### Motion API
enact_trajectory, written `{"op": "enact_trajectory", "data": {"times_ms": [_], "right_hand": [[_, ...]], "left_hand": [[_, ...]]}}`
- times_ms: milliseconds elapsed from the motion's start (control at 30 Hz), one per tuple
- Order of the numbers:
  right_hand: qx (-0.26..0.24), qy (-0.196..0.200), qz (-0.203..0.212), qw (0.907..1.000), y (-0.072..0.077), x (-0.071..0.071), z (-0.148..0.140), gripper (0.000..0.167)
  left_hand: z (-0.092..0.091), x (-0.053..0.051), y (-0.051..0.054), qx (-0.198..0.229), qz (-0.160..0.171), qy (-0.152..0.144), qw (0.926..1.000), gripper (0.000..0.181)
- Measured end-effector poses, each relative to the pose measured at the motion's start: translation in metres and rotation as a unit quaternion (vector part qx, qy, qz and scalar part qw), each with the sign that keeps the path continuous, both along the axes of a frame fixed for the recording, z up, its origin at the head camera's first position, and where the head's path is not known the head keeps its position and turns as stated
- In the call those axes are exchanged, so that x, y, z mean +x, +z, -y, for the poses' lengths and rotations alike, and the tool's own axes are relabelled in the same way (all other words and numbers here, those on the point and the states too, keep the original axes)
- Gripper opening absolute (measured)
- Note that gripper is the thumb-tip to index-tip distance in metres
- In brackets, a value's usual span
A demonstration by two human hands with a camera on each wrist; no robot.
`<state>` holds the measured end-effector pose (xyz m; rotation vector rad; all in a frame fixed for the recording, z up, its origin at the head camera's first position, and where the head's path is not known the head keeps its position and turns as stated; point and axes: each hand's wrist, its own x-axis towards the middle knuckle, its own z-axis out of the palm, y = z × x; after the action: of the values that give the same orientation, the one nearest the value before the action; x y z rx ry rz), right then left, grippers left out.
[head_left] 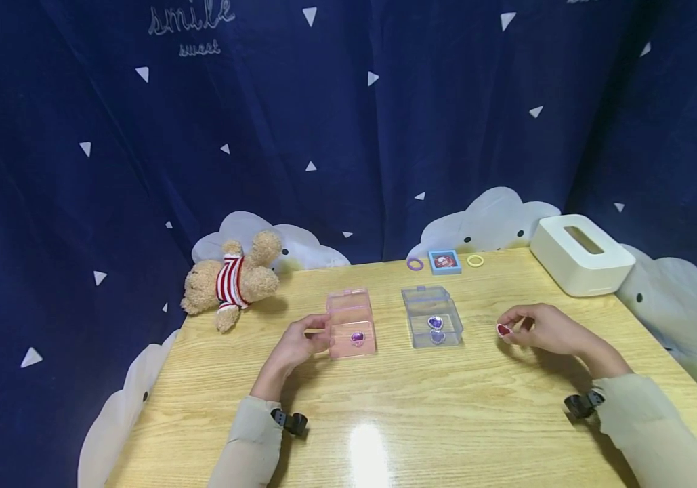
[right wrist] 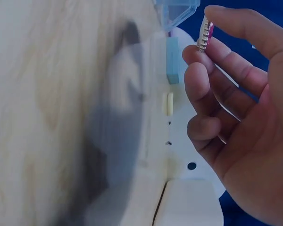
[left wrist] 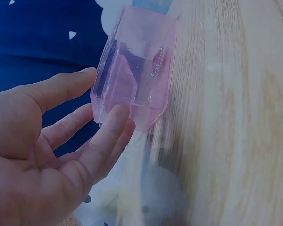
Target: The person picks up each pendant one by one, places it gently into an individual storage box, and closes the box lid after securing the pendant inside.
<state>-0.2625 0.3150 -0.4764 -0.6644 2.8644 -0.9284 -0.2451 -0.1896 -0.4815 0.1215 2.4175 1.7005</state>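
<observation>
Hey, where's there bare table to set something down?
Widest: the table in front of the pink box and blue box, between left sleeve and right sleeve. Smaller: between the bear and pink box, beyond the left hand. Crowded: the back edge, where the purple ring, blue frame and yellow ring sit close together.

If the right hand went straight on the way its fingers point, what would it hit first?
Probably the open blue box, with the red gem in the right hand leading. Depth is unclear, though; the hand might pass above it.
</observation>
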Motion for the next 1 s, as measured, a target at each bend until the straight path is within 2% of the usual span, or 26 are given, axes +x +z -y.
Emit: {"op": "enact_trajectory", "data": {"times_ms": [233, 633, 1000], "right_hand": [[0.014, -0.013, -0.003, 0.9998, 0.011, -0.005, 0.020, 0.024], [0.005, 0.004, -0.032, 0.9995, 0.021, -0.020, 0.061, 0.022], [-0.007, 0.024, -0.044, 0.9987, 0.029, -0.031, 0.103, 0.022]], "left_hand": [[0.001, -0.001, -0.001, -0.002, 0.000, -0.007, 1.0000, 0.052], [0.000, -0.001, -0.005, 0.013, 0.002, 0.002, 0.9999, 0.054], [0.000, -0.002, -0.002, 0.006, 0.006, -0.002, 1.0000, 0.053]]}}
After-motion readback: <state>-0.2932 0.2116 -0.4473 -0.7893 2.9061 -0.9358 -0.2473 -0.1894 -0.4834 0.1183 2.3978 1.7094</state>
